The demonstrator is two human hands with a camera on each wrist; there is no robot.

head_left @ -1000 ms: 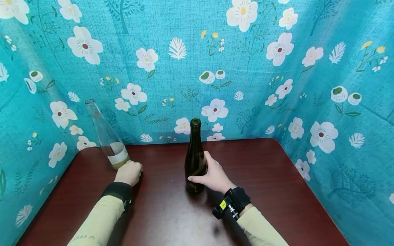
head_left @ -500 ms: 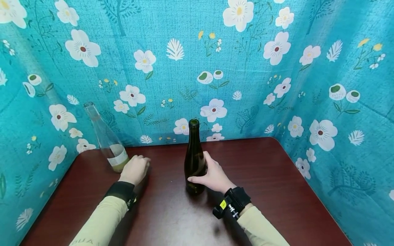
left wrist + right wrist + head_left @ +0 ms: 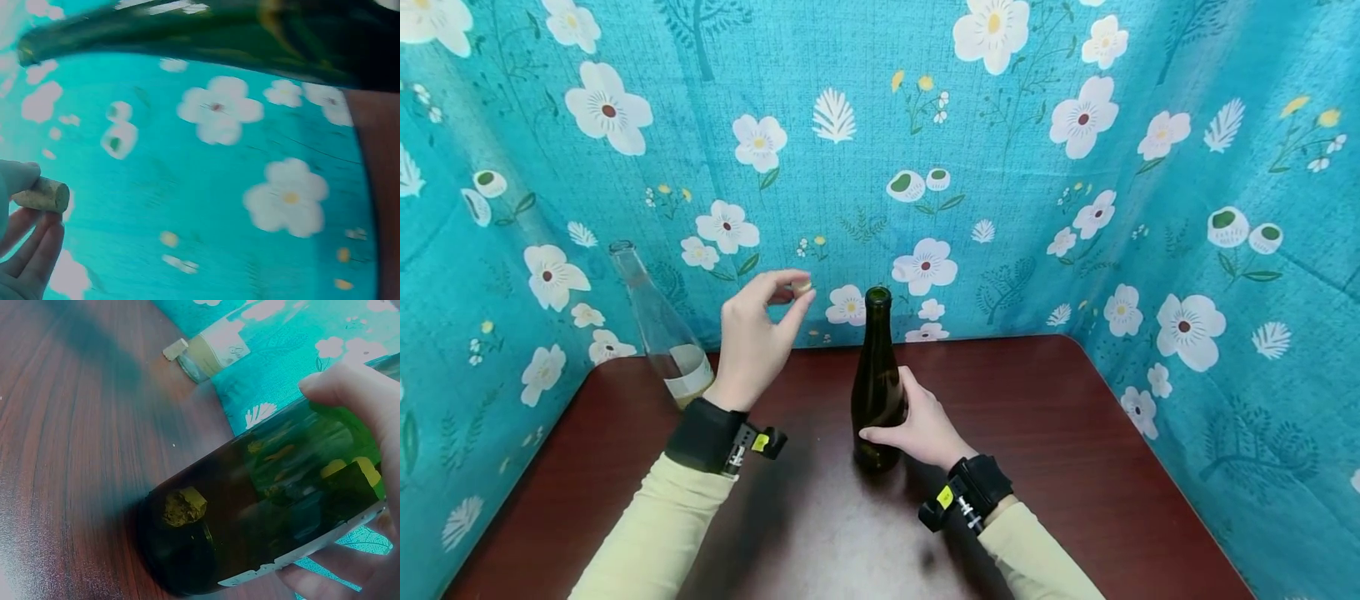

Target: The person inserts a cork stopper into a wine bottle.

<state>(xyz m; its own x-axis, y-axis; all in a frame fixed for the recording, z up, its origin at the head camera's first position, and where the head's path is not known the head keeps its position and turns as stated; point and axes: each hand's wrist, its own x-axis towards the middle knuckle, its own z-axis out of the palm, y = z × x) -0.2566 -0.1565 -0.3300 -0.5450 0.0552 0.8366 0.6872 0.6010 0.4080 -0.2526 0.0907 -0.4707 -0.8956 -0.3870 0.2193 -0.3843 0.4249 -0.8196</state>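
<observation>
Beside the green bottle (image 3: 876, 375) standing on the table (image 3: 1037, 417), the left hand (image 3: 752, 337), raised from near the clear bottle (image 3: 658, 321), now pinches a cork (image 3: 802, 287), bringing it near the mouth (image 3: 878, 296), while the right hand (image 3: 928, 425) grips the green bottle's body.

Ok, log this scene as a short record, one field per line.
Left hand: pinches a cork above the table, apart from the green bottle
Right hand: grips the green bottle
Green bottle: upright on the table, uncorked
Clear bottle: stands at the table's back left
Second cork: lies beside the clear bottle
Behind: blue flowered cloth
</observation>
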